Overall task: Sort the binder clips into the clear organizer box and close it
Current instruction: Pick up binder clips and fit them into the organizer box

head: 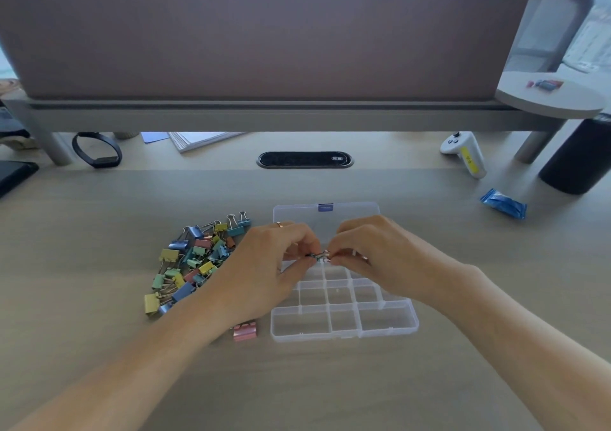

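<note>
Left hand: the left hand (264,265) has thumb and fingers curled, pinching the left end of a small dark binder clip (318,258) with silver wire handles.
Right hand: the right hand (380,255) pinches the other end of the same clip, fingertips clamped on it.
Held clip: it hangs above the far half of the box, long axis left to right between the hands. Which way its mouth faces is too small to tell.
Box: a clear plastic organizer box (390,326) with a grid of compartments lies flat on the pale wooden desk (99,298), long axis running away from the person.
Lid: the clear lid (297,210) lies open at the far end, with a purple latch (325,207) on its far edge.
Pile: a heap of pastel binder clips (195,262) sits just left of the box, pointing every way.
Stray: a pink binder clip (245,330) lies beside the box's near left corner.
</note>
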`<action>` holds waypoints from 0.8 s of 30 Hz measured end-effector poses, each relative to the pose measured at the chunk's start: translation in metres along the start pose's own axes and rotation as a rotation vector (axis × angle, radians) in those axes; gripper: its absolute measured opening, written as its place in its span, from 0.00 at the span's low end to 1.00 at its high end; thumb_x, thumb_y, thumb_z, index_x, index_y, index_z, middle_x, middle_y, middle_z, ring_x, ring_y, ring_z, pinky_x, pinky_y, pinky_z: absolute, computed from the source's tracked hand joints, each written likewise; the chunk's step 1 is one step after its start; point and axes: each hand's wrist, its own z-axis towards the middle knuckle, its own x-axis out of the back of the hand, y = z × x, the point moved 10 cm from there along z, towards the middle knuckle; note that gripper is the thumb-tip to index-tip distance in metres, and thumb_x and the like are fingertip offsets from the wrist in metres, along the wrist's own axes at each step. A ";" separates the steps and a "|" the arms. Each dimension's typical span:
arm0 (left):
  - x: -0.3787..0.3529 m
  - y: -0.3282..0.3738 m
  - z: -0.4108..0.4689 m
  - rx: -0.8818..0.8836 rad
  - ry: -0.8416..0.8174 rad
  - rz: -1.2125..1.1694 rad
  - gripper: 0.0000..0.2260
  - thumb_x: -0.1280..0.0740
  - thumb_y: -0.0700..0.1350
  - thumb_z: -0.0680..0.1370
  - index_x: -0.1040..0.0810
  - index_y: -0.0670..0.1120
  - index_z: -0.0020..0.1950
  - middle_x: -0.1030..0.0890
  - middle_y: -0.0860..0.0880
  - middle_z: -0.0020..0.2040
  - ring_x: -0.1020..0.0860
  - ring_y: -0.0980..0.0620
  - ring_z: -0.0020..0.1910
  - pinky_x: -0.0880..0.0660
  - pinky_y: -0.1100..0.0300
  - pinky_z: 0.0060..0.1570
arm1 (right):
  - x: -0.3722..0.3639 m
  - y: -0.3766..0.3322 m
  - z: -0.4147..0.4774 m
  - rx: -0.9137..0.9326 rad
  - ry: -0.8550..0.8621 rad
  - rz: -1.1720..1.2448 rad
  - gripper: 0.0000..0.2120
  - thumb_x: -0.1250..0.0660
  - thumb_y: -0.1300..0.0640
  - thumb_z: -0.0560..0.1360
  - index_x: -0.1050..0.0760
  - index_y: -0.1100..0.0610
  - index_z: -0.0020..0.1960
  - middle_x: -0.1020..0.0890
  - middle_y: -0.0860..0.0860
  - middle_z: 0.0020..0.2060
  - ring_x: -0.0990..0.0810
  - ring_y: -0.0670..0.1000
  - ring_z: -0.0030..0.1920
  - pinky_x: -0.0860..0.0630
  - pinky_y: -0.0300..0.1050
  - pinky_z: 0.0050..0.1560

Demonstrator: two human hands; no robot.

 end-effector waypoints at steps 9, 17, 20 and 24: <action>-0.001 0.000 0.001 -0.016 0.006 0.018 0.06 0.27 0.43 0.79 0.18 0.54 0.53 0.17 0.62 0.48 0.19 0.62 0.51 0.22 0.64 0.56 | 0.005 -0.001 0.005 -0.049 0.028 -0.064 0.03 0.26 0.58 0.77 0.18 0.51 0.46 0.17 0.44 0.40 0.20 0.44 0.41 0.20 0.46 0.45; 0.000 -0.002 -0.002 -0.018 0.033 0.003 0.07 0.27 0.42 0.78 0.17 0.52 0.53 0.18 0.61 0.47 0.20 0.62 0.50 0.23 0.68 0.55 | 0.005 0.000 0.001 -0.069 0.111 -0.041 0.05 0.26 0.61 0.76 0.19 0.52 0.46 0.16 0.46 0.39 0.18 0.48 0.40 0.18 0.49 0.43; -0.002 -0.001 -0.003 -0.048 0.028 0.026 0.07 0.27 0.41 0.78 0.18 0.53 0.52 0.19 0.62 0.46 0.21 0.63 0.50 0.25 0.72 0.53 | 0.002 -0.004 0.000 -0.035 0.099 -0.108 0.03 0.27 0.60 0.77 0.18 0.54 0.45 0.17 0.46 0.39 0.19 0.50 0.40 0.20 0.51 0.43; -0.004 -0.002 -0.004 -0.080 0.036 0.070 0.07 0.28 0.42 0.79 0.18 0.53 0.53 0.21 0.63 0.47 0.22 0.63 0.51 0.28 0.74 0.50 | 0.005 -0.006 -0.001 -0.025 0.086 -0.094 0.04 0.26 0.59 0.78 0.14 0.52 0.49 0.16 0.44 0.42 0.19 0.46 0.40 0.20 0.47 0.45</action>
